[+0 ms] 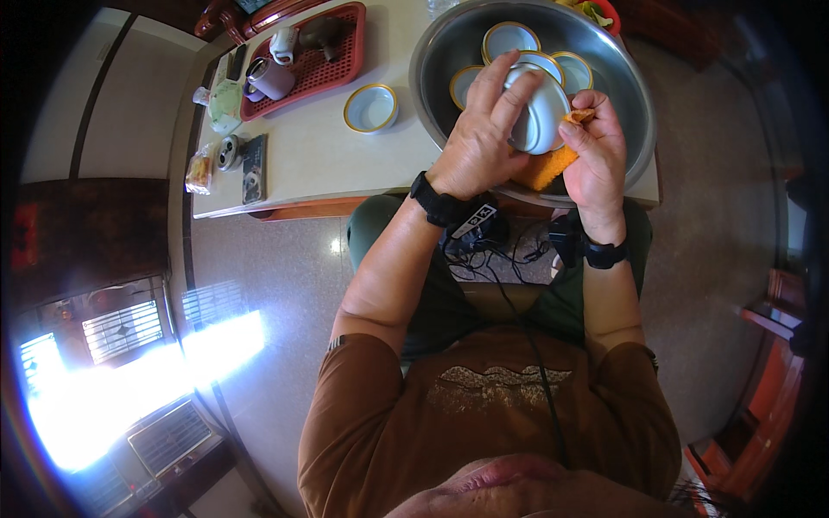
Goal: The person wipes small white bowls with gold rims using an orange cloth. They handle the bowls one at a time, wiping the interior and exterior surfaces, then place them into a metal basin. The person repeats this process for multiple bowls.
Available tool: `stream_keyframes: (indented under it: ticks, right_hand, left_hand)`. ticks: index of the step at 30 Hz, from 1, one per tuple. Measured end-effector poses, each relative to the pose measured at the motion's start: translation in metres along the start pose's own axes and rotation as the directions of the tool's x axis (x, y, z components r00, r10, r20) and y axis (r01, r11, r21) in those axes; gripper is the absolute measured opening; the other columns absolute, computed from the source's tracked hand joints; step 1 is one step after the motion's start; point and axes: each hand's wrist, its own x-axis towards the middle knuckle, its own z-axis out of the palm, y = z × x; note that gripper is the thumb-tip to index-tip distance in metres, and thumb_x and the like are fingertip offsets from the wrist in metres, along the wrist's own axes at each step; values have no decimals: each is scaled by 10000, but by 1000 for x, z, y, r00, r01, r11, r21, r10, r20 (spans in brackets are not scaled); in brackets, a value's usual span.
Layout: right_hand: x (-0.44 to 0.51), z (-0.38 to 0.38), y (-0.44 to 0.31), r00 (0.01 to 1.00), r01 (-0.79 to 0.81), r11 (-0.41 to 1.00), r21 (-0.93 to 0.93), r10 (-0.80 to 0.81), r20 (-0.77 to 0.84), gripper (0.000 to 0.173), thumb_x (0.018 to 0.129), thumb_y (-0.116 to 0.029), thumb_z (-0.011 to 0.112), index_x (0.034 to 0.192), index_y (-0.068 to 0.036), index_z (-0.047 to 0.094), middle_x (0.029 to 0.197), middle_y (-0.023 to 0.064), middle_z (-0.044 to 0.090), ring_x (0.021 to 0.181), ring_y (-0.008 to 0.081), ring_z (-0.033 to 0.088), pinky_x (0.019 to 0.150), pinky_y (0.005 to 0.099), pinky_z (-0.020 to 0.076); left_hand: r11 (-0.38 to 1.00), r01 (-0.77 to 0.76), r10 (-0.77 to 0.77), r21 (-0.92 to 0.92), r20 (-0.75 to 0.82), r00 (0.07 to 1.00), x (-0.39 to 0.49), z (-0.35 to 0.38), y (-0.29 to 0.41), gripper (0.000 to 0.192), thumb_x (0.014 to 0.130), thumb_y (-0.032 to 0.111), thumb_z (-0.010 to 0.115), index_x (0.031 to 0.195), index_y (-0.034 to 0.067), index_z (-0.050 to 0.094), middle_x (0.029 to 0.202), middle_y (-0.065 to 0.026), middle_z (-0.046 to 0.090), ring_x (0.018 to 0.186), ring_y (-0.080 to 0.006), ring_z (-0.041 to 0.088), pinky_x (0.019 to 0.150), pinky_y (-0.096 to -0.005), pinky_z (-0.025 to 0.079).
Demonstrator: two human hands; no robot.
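Note:
Over the near half of a large steel basin [431, 84], my left hand [486, 129] grips a white bowl [547, 116] tipped so that its ringed base shows. My right hand [599, 146] pinches an orange cloth [550, 169] against the bowl's right side; part of the cloth hangs below the bowl. Behind it in the basin lie several white bowls with yellow rims, among them one at the back [510, 40] and one at the right [574, 70]. My left fingers partly cover the bowls beneath.
One yellow-rimmed bowl [371, 109] stands on the table [311, 162] left of the basin. A red perforated tray [343, 65] holds a lilac mug [272, 79], a white cup [283, 45] and a dark vessel [322, 37]. A phone [254, 169] lies near the table's front edge. Cables [492, 259] hang between my knees.

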Motion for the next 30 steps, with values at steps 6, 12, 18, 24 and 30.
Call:
stream_keyframes:
  ticks: [6, 12, 18, 24, 30]
  right_hand:
    - [-1, 2, 0, 1000, 9, 1000, -10, -8, 12, 286, 864, -14, 629, 1112, -49, 491, 1015, 34, 525, 931, 96, 513, 873, 223, 426]
    - [-2, 2, 5, 999, 19, 1000, -22, -18, 51, 288, 869, -7, 619, 1122, -47, 487, 1033, 39, 517, 949, 104, 508, 899, 235, 416]
    - [1, -3, 0, 1000, -4, 1000, 2, 4, 18, 269, 877, -11, 605, 1118, -42, 489, 1040, 41, 516, 971, 107, 512, 913, 235, 414]
    - [-1, 1, -2, 999, 21, 1000, -15, -21, 39, 262, 879, -12, 607, 1113, -46, 494, 1033, 33, 519, 963, 103, 510, 902, 228, 416]
    - [-3, 3, 3, 996, 47, 998, -29, -45, 81, 259, 879, -3, 606, 1108, -50, 494, 1030, 29, 516, 958, 100, 504, 895, 228, 414]
  left_hand:
    - [890, 242, -267, -387, -10, 964, -7, 7, 4, 1178, 502, 329, 934, 1394, -42, 260, 1420, -294, 313, 1316, -393, 376, 1034, -407, 389]
    - [871, 373, -379, -320, 47, 924, -4, 7, 5, 1086, 547, 298, 902, 1380, -36, 291, 1323, -277, 434, 1218, -361, 492, 958, -388, 456]
    - [999, -20, 18, 48, 39, 999, 0, -1, 2, 1015, 562, 100, 854, 1410, 34, 299, 1374, -265, 357, 1227, -413, 453, 998, -425, 430]
    - [955, 149, -180, -258, -100, 979, -8, 8, 7, 1052, 562, 207, 886, 1395, -20, 285, 1362, -268, 362, 1224, -414, 451, 999, -415, 425]
    - [862, 378, -395, -337, 21, 919, -8, 9, 5, 1025, 601, 289, 875, 1387, -10, 289, 1296, -226, 445, 1179, -325, 494, 977, -391, 429]
